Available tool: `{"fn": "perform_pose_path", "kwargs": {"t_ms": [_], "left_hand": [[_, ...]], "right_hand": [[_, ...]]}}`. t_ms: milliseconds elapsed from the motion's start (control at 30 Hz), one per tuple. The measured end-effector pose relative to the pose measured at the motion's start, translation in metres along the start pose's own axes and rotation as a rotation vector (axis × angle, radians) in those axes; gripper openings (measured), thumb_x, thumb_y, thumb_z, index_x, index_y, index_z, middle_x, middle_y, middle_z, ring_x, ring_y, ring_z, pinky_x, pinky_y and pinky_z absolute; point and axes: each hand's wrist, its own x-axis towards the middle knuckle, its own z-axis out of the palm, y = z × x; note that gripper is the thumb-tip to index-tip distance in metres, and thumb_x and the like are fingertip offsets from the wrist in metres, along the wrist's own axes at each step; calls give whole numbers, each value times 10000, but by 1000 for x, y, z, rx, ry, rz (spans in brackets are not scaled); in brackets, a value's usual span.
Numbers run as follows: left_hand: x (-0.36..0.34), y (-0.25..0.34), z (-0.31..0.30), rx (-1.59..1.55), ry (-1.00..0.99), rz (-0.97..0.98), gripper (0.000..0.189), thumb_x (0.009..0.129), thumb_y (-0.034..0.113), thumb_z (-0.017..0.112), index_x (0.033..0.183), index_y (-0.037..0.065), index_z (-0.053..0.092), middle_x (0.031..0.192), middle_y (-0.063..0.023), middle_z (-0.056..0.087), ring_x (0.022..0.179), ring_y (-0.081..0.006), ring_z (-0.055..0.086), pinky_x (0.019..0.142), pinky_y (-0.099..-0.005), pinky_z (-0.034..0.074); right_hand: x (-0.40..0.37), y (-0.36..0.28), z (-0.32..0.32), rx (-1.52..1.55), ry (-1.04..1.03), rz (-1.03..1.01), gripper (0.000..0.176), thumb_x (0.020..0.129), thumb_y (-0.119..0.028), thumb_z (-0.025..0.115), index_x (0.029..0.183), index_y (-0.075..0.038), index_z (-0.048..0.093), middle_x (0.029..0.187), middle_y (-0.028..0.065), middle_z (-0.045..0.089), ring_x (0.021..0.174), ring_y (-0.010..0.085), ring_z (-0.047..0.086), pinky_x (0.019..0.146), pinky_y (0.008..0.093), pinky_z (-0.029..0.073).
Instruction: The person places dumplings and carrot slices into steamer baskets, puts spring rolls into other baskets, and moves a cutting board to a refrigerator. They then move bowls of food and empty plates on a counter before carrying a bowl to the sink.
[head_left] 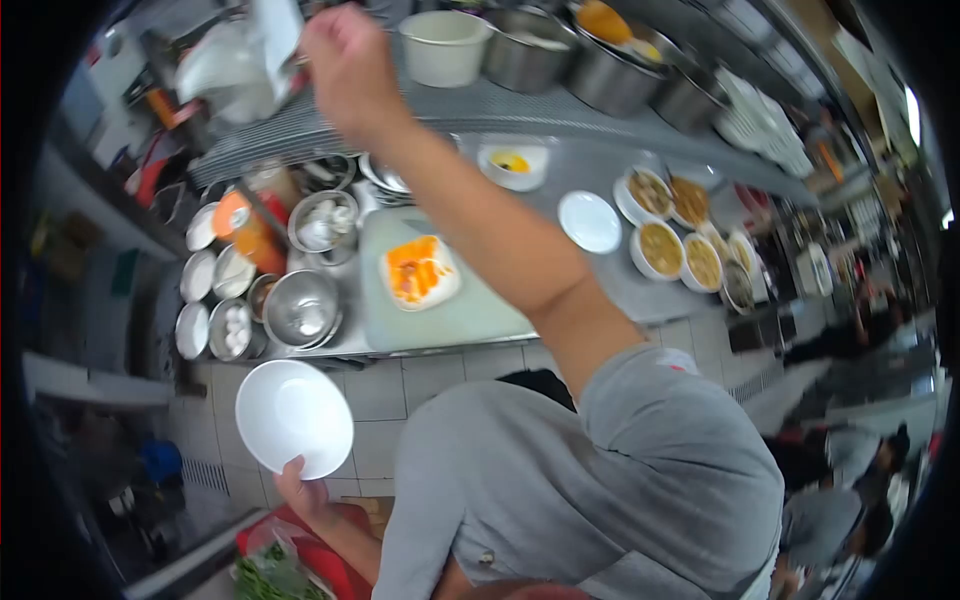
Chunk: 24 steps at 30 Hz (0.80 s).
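Note:
My left hand (302,494), low at the left, grips the rim of a white bowl (295,415). The bowl is tilted and its inside looks bare. Stretched across the counter, my right hand (346,60) is at the upper shelf with its fingers curled closed. It is beside a pale sheet (279,42) and a clear plastic bag (225,80); blur hides what is in its fingers. On a pale green cutting board (480,305) below my right arm sits a white dish with orange and white food (418,275).
Steel bowls (302,308), an orange bottle (256,243) and eggs (237,332) stand at the left. Several filled soup bowls (660,250) and a white plate (589,222) are at the right. Pots (612,80) line the shelf. People (835,520) are at the far right.

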Motion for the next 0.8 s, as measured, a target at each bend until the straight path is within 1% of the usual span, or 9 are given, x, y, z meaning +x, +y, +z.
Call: {"fn": "perform_pose_path", "kwargs": {"t_ms": [100, 167, 233, 300, 367, 467, 567, 633, 800], "left_hand": [[7, 4, 11, 35, -38, -22, 669, 807, 102, 636, 1420, -97, 458, 1327, -177, 600, 1181, -297, 620, 1045, -413, 483], [12, 11, 27, 64, -88, -36, 670, 806, 93, 626, 1426, -93, 450, 1326, -179, 593, 1185, -296, 612, 1049, -410, 476], [21, 13, 47, 96, -172, -70, 668, 805, 71, 604, 1433, -85, 441, 1334, -183, 581, 1203, -291, 595, 1059, -403, 462], [27, 10, 78, 119, -194, -101, 674, 794, 50, 599, 1437, -79, 441, 1330, -182, 584, 1214, -296, 591, 1064, -403, 460], [29, 0, 102, 149, -204, -117, 673, 785, 39, 599, 1431, -79, 447, 1322, -183, 593, 1207, -301, 601, 1060, -406, 471], [35, -25, 148, 185, -261, -144, 681, 765, 14, 591, 1424, -83, 452, 1311, -190, 609, 1191, -314, 623, 1053, -415, 499], [30, -48, 206, 227, -287, -227, 695, 758, 11, 593, 1431, -85, 446, 1326, -189, 602, 1204, -314, 619, 1060, -413, 498], [23, -64, 244, 257, -362, -265, 700, 758, 14, 595, 1434, -86, 441, 1343, -190, 594, 1211, -315, 616, 1063, -412, 498], [8, -108, 334, 284, -452, -301, 702, 770, 14, 592, 1446, -86, 428, 1365, -184, 580, 1231, -310, 609, 1081, -402, 489]], "right_hand": [[-101, -26, -55, 214, -126, 279, 176, 1025, -164, 592, 996, 10, 598, 841, 51, 651, 735, 131, 657, 670, 301, 527], [-149, -23, -108, 90, -238, 456, 191, 1033, -182, 589, 1023, 8, 601, 868, 44, 647, 736, 121, 649, 686, 287, 526], [-193, 3, -163, -25, -293, 555, 211, 1023, -221, 601, 935, -31, 578, 819, 25, 616, 700, 92, 609, 629, 295, 515], [-214, 12, -221, -207, -416, 770, 184, 996, -214, 611, 942, -38, 605, 854, 45, 657, 745, 122, 654, 678, 317, 529], [-234, 42, -286, -361, -546, 742, 162, 957, -186, 624, 958, -25, 616, 851, 90, 680, 759, 176, 670, 704, 345, 543], [-256, 98, -387, -751, -629, 558, 150, 931, -184, 614, 967, -40, 638, 868, 140, 706, 779, 273, 687, 719, 401, 552], [-260, 140, -469, -1075, -640, 605, 203, 900, -218, 591, 971, -42, 663, 933, 199, 714, 884, 376, 696, 805, 479, 546], [-247, 148, -507, -1182, -703, 738, 289, 891, -208, 552, 1031, 1, 693, 1084, 249, 718, 1027, 415, 693, 896, 515, 548], [-234, 152, -564, -1378, -620, 843, 282, 865, -139, 555, 1028, -10, 745, 1112, 226, 734, 1015, 392, 717, 871, 496, 569]]}}
